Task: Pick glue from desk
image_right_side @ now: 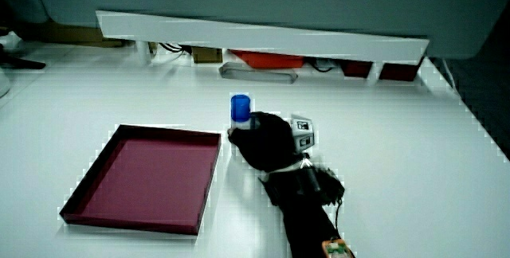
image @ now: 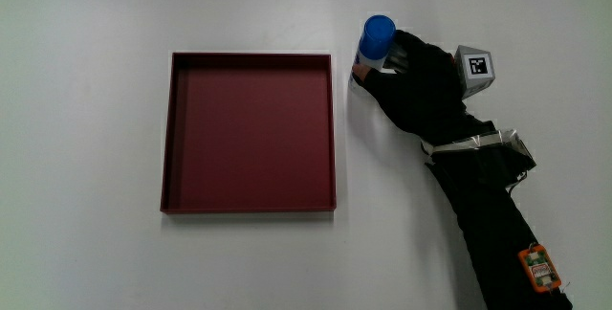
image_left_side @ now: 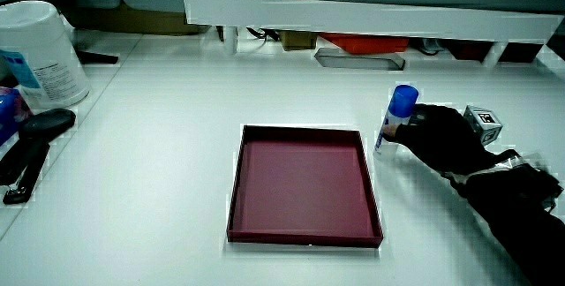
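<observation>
The glue stick (image: 376, 40) is a white tube with a blue cap, standing upright on the white desk just off the red tray's corner that lies farthest from the person. The gloved hand (image: 413, 78) is wrapped around the tube's lower part, fingers curled on it, so only the cap and a strip of white body show. The glue stick (image_left_side: 395, 115) and the hand (image_left_side: 437, 132) appear the same way in a side view, as do the glue stick (image_right_side: 240, 111) and the hand (image_right_side: 265, 141). The patterned cube (image: 476, 66) sits on the back of the hand.
An empty shallow red tray (image: 332, 138) lies beside the hand. A white tub (image_left_side: 40, 52) and a black stapler (image_left_side: 31, 144) stand at the table's edge. A low white partition (image_left_side: 371, 12) runs along the table, with a clear flat case (image_left_side: 359, 59) near it.
</observation>
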`<state>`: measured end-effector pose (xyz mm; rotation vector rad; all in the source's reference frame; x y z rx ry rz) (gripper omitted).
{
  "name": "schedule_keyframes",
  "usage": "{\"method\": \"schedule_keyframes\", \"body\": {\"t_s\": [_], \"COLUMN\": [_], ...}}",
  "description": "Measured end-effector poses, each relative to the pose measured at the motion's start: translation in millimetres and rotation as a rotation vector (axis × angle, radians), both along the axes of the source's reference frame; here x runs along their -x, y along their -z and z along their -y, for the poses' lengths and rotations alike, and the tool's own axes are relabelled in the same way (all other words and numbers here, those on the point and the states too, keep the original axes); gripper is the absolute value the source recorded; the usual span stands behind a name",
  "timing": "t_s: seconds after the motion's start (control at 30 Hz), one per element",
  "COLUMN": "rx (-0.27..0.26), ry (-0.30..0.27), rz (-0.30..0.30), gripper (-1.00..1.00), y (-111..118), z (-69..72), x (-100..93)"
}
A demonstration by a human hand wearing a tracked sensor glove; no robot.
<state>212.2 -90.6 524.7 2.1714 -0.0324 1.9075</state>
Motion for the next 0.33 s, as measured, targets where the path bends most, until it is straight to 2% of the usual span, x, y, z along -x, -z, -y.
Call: {"method": "schedule_keyframes", "body": {"t_s": [0.07,0.27,0.33], "rx": [-0.018,-0.111,-0.122], "ry": [0.017,0.083,0.109], "rz": [-0.01,0.046,0.059], "gripper": [1.0,1.0,1.0], "y": [10.1,38.0,43.6], "z": [-0.1,-2.0,-4.1], "x": [5.2,26.3,34.6]}}
